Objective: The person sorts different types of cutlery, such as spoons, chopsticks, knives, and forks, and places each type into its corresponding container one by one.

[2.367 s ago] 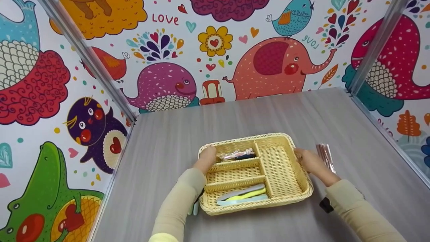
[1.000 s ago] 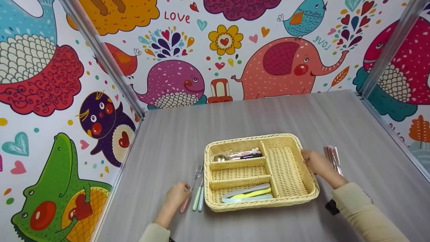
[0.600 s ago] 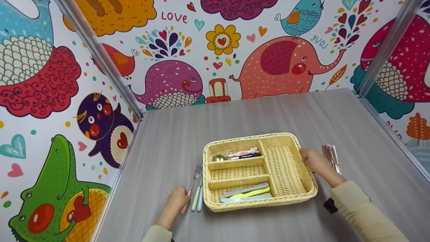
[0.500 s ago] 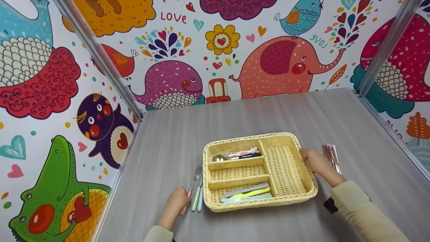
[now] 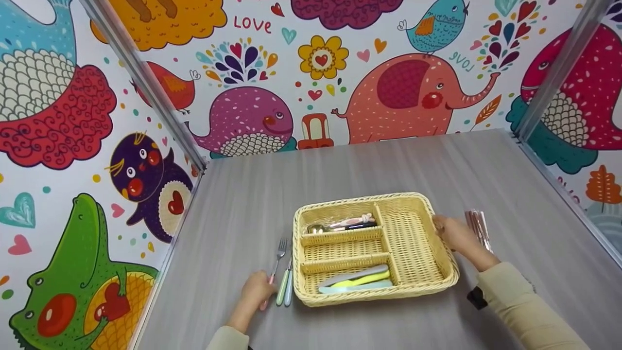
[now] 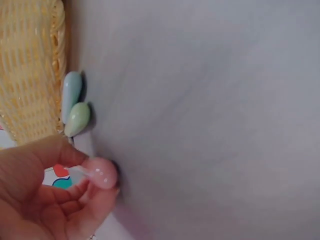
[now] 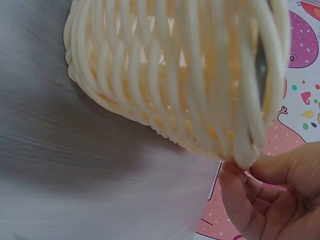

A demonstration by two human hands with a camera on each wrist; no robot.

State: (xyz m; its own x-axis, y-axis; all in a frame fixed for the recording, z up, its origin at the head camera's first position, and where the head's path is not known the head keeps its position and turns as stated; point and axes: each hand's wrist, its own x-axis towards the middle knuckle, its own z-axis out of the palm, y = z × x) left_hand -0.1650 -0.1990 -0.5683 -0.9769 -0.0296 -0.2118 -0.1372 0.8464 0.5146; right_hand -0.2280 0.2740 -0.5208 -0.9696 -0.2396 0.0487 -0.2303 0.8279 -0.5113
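My left hand (image 5: pixel 256 291) pinches the pink handle of a fork (image 5: pixel 282 248) lying left of the basket, its tines pointing away. In the left wrist view, thumb and fingers close around the rounded pink handle end (image 6: pixel 103 172). Beside it lie two more pieces of cutlery, one with a green handle (image 5: pixel 283 291), one with a blue handle (image 5: pixel 289 289); the basket edge partly hides their far ends. My right hand (image 5: pixel 457 238) holds the right rim of the wicker basket (image 5: pixel 408 243), thumb and fingers pinching its edge (image 7: pixel 245 157) in the right wrist view.
In the basket's back left compartment lie a round-bowled spoon (image 5: pixel 316 228) and pink and dark blue handles (image 5: pixel 359 223). The front left one bears grey, yellow (image 5: pixel 362 279) and light blue knives. A bundle of shiny pinkish sticks (image 5: pixel 478 228) lies to the right. Printed walls enclose the table.
My left hand has let go of the basket's left side, moved down-left and taken hold of the pink-handled fork. Its tines have lately shifted slightly left. The right hand keeps its hold.
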